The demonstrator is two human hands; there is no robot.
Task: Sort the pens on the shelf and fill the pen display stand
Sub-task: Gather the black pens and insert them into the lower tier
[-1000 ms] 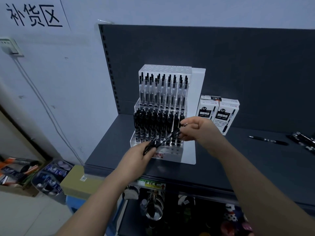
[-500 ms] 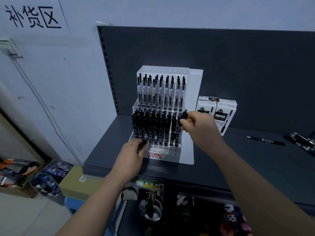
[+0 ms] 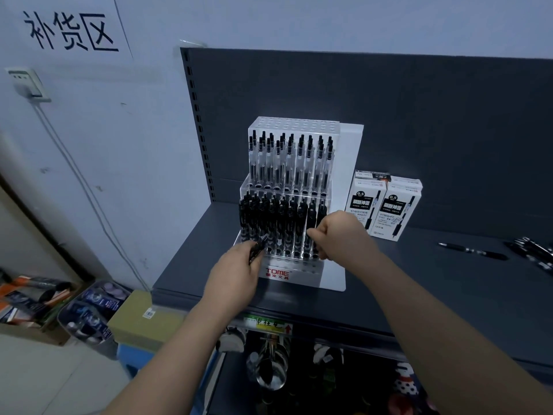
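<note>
Clear acrylic tiered pen display stand (image 3: 302,272) w/ red "TOME" label sits on the dark grey metal shelf (image 3: 419,289), near its left end, w/ a white panel (image 3: 350,163) behind & right of it. Upper tier: clear-barrelled pens w/ black tops (image 3: 287,166), upright in rows. Mid tier: solid black pens (image 3: 269,217), upright, packed close.

Left hand (image 3: 236,274) is in front of the stand's lower left corner, fingers curled round a small bunch of black pens (image 3: 258,249) that point up-right toward the mid tier. Right hand (image 3: 341,235) is at the right end of the mid tier, fingers curled tight, thumb against the rightmost black pens; can't tell if it grips one.

Two white pen boxes (image 3: 386,205) stand upright just right of the stand. A single loose black pen (image 3: 472,251) lies on the shelf further right, w/ more loose pens (image 3: 535,250) at the right edge.
</note>
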